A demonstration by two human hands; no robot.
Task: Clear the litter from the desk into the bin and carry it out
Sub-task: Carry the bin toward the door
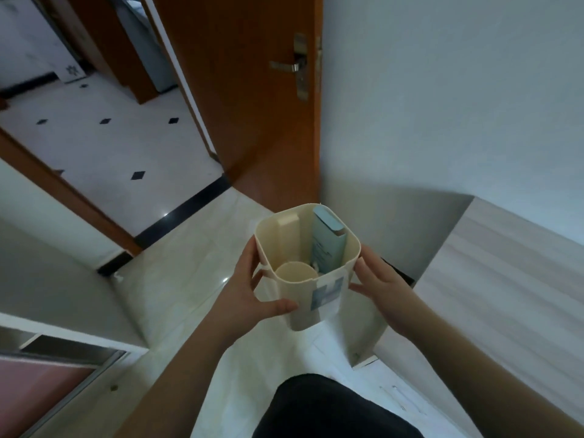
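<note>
Cream bin [308,267] between both hands, left grip [252,289] and right grip [377,279] clasping its sides

A brown wooden door [252,99] stands open at twelve o'clock, a metal lever handle [286,66] near its right edge. At ten o'clock, past a black threshold strip [183,213], lies a white tiled floor [104,143] dotted with small black diamonds. A pale wall [442,90] fills two o'clock. Dark trousers [328,409] show at six o'clock.
</note>
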